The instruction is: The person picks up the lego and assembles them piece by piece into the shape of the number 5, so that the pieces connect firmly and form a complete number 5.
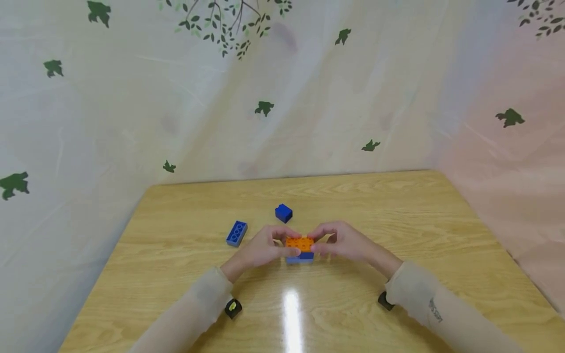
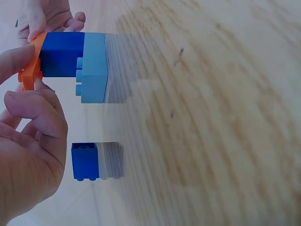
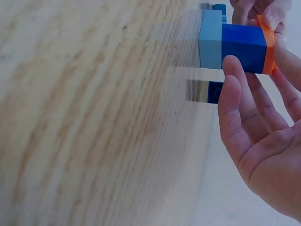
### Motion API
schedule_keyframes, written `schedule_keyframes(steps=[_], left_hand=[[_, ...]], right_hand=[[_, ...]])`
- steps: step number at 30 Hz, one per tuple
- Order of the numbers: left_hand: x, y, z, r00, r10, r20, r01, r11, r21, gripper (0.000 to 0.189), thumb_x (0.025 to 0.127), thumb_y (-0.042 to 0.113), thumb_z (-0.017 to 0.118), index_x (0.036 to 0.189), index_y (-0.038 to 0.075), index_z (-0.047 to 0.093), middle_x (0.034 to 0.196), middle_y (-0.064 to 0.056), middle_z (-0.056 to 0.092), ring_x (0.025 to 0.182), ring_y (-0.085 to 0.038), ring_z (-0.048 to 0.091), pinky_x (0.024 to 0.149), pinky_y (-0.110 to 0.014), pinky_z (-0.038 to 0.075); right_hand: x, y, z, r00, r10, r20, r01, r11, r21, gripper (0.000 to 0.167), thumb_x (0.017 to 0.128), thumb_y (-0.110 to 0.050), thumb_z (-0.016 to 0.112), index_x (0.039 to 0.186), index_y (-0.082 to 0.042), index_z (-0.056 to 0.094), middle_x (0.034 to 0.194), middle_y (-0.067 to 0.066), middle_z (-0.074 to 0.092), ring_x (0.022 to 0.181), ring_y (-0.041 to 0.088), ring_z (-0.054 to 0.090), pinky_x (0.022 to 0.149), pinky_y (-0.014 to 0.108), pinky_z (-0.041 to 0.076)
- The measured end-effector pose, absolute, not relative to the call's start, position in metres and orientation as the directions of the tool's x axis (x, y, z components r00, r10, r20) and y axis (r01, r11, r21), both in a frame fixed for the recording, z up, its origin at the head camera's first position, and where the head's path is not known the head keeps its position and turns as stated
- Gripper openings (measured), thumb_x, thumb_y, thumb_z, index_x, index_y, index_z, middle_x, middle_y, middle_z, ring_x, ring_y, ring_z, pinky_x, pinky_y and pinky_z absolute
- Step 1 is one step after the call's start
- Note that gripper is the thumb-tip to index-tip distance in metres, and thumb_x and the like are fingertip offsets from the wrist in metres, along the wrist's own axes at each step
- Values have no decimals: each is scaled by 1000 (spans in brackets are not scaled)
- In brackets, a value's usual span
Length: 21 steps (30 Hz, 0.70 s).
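Head view shows an orange brick (image 1: pixel 300 243) topping a stack on the worktop (image 1: pixel 397 211), its ends pinched between finger and thumb by the left hand (image 1: pixel 267 246) and the right hand (image 1: pixel 343 240). Behind the orange brick lies a loose dark-blue brick (image 1: pixel 284 213); to its left, an upturned blue brick (image 1: pixel 237 233) bares its tubes. Left wrist view adds the light-blue base brick's (image 2: pixel 95 68) uncovered studs, left of the middle brick (image 2: pixel 63 54) under the orange brick. Right wrist view catches the loose dark-blue brick's hollow underside. Script on the right sleeve (image 1: pixel 454 314), nearer than the orange brick, is too small to read.
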State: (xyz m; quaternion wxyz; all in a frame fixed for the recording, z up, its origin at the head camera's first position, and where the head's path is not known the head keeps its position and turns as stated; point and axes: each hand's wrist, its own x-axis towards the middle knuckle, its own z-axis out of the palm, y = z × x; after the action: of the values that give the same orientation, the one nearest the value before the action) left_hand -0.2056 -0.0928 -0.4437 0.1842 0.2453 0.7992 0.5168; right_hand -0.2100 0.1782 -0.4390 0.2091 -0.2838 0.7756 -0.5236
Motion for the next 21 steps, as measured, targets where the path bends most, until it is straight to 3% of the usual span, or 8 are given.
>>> schedule_keyframes(steps=[11, 21], left_hand=[[-204, -92, -442, -815, 578, -30, 200, 329, 923, 28, 91, 26, 79, 119, 21, 73, 103, 1, 67, 85, -22, 53, 58, -25, 38], [-204, -91, -443, -824, 565, -46, 173, 327, 929, 29, 91, 26, 79, 118, 20, 74, 102, 1, 67, 85, -21, 54, 57, -24, 38]], right_hand=[[-208, 176, -440, -766, -642, -36, -202, 293, -934, 27, 95, -20, 74, 119, -8, 72, 109, 8, 72, 74, 43, 68, 60, 43, 60], [-210, 170, -436, -799, -598, -59, -203, 362, -910, 25, 88, -28, 83, 108, -16, 76, 107, 1, 73, 72, 36, 70, 58, 42, 60]])
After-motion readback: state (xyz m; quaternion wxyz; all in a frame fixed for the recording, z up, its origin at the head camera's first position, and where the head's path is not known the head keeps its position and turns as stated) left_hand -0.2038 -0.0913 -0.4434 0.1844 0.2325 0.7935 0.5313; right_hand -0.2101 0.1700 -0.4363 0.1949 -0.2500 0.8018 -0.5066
